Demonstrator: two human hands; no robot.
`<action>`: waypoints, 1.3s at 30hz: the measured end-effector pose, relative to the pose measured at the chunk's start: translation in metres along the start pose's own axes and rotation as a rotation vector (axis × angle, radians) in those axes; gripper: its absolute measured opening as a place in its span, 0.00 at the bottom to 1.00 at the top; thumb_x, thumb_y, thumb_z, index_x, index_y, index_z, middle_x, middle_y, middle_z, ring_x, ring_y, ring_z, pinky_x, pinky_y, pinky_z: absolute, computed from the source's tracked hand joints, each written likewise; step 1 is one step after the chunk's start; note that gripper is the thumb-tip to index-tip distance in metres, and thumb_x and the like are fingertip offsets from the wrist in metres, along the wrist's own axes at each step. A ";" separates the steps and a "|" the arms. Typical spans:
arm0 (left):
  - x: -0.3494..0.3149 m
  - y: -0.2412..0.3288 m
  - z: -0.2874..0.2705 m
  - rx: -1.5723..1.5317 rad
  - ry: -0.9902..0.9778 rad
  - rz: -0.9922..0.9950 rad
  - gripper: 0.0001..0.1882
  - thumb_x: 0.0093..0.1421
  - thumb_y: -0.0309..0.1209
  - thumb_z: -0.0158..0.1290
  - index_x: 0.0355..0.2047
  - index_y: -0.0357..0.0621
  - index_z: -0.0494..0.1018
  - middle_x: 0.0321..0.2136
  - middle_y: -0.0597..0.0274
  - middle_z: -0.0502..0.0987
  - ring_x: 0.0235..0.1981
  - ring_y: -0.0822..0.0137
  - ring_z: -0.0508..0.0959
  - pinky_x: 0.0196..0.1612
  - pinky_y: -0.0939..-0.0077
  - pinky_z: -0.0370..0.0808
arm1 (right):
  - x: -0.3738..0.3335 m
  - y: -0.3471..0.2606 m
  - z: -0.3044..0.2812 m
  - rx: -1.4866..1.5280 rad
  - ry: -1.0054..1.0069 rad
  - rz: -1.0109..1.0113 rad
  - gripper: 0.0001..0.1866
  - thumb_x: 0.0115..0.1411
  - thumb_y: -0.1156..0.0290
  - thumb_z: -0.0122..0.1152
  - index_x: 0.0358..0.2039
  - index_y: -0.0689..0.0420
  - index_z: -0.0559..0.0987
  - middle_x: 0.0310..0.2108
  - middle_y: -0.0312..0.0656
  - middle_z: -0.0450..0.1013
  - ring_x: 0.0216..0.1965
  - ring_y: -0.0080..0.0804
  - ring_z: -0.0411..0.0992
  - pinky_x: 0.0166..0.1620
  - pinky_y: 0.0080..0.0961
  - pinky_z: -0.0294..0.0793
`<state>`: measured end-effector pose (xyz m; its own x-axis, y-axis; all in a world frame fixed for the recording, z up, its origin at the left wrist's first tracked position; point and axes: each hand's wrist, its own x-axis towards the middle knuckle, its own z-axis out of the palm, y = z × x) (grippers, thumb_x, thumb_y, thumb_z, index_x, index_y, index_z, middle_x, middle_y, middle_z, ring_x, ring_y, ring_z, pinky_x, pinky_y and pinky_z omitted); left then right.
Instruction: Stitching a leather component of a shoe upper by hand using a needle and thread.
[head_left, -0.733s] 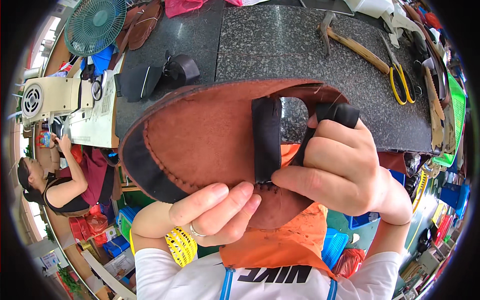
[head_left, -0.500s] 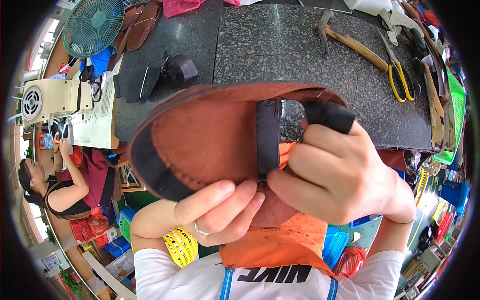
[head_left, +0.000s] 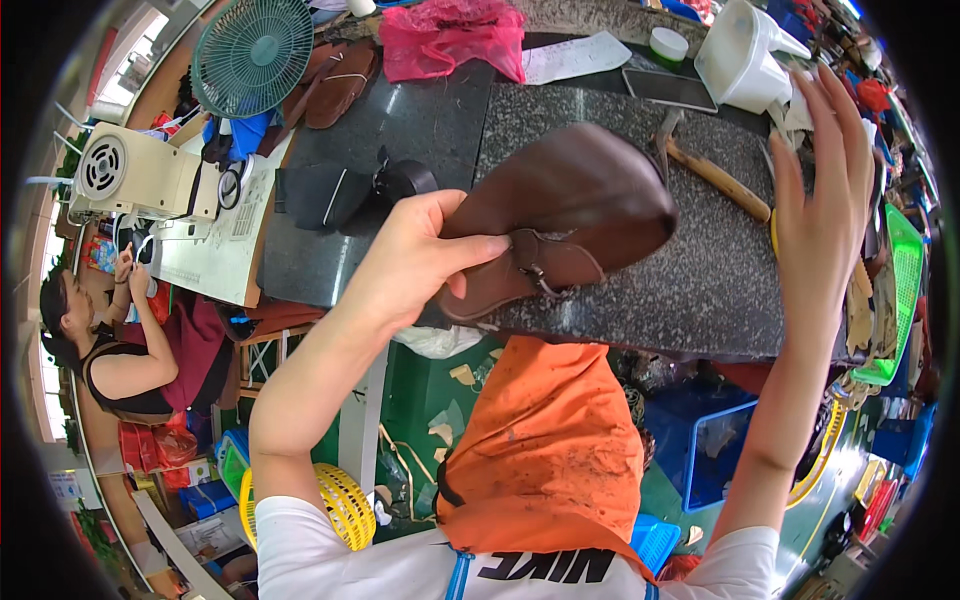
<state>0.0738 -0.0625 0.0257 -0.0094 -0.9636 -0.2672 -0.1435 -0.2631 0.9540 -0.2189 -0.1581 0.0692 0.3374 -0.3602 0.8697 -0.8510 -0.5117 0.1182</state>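
A brown leather shoe upper (head_left: pixel 585 190) with a rounded toe and a strap with a small metal buckle (head_left: pixel 540 282) is raised over the near part of the stone worktop. My left hand (head_left: pixel 425 245) pinches its left end, thumb on top and fingers mostly behind it. Stretched out to the far right, my right hand (head_left: pixel 825 195) has its fingers extended and holds nothing that I can see. Behind that hand, the yellow-handled scissors are mostly hidden. Just left of it lies a hammer (head_left: pixel 718 182) with a wooden handle.
Dark leather pieces (head_left: pixel 315 198) lie left on the worktop (head_left: pixel 625 300). Along the far side are a pink plastic bag (head_left: pixel 450 40), a dark flat tablet-like panel (head_left: pixel 668 90) and a white jug (head_left: pixel 735 55). A fan (head_left: pixel 252 55), a sewing machine (head_left: pixel 130 175) and another person (head_left: pixel 125 350) are left.
The shoe upper has turned from its lining side to its outer side and moved away from me. My right hand has let go of it and moved far right. The view has shifted.
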 end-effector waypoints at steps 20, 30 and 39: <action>-0.018 -0.020 0.060 -0.694 0.082 -0.029 0.07 0.58 0.27 0.58 0.37 0.39 0.77 0.30 0.64 0.80 0.27 0.77 0.78 0.24 0.85 0.74 | -0.074 -0.110 -0.007 0.896 0.005 -0.087 0.13 0.40 0.70 0.69 0.30 0.52 0.81 0.30 0.33 0.76 0.32 0.34 0.72 0.37 0.27 0.72; -0.033 -0.019 0.068 -0.724 0.098 0.093 0.07 0.59 0.25 0.55 0.38 0.39 0.76 0.34 0.59 0.80 0.30 0.72 0.79 0.29 0.79 0.77 | -0.084 -0.125 -0.016 1.368 -0.297 0.825 0.12 0.55 0.82 0.63 0.35 0.58 0.70 0.14 0.27 0.67 0.15 0.06 0.60 0.19 0.09 0.55; -0.042 -0.022 0.069 -0.772 0.089 0.133 0.07 0.58 0.23 0.57 0.38 0.38 0.77 0.35 0.59 0.81 0.32 0.73 0.79 0.34 0.79 0.75 | -0.077 -0.129 -0.027 1.425 -0.368 0.746 0.13 0.57 0.88 0.57 0.37 0.59 0.66 0.24 0.28 0.66 0.23 0.07 0.60 0.23 0.07 0.56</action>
<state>0.0093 -0.0131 0.0070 0.1060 -0.9808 -0.1635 0.5810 -0.0724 0.8107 -0.1457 -0.0431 -0.0006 0.2971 -0.8878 0.3514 0.1017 -0.3365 -0.9362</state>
